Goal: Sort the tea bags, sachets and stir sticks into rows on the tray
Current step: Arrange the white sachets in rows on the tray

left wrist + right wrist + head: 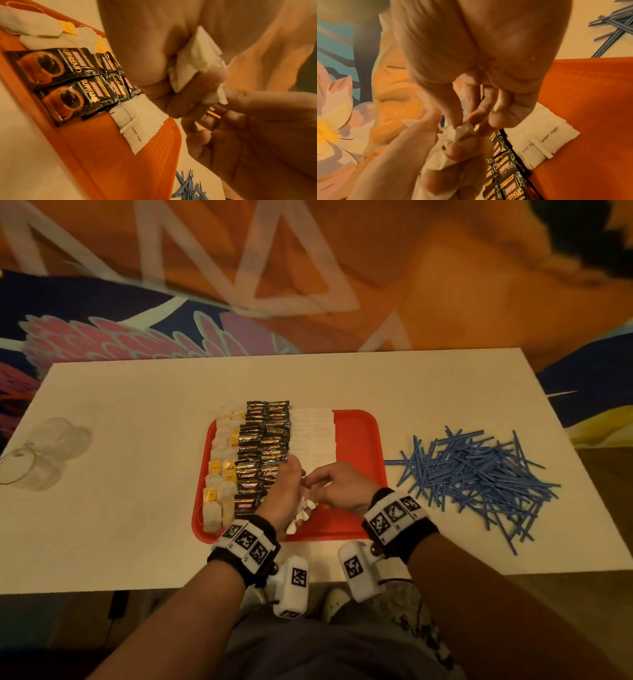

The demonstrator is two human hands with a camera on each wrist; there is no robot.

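Our left hand (284, 498) gripped a sugar sachet bundle (193, 59); right hand (339, 486) pinched its top.
White table (137, 508), one red tray (356, 433), two clear cups (44, 453), stir sticks (479, 477) uncountable.

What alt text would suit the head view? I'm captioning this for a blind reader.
Over a red tray, the left hand grips a bunch of white sachets while the right hand pinches one from the top. Tea bags, black coffee sachets and white sachets lie in rows; blue stir sticks sit piled on the table.
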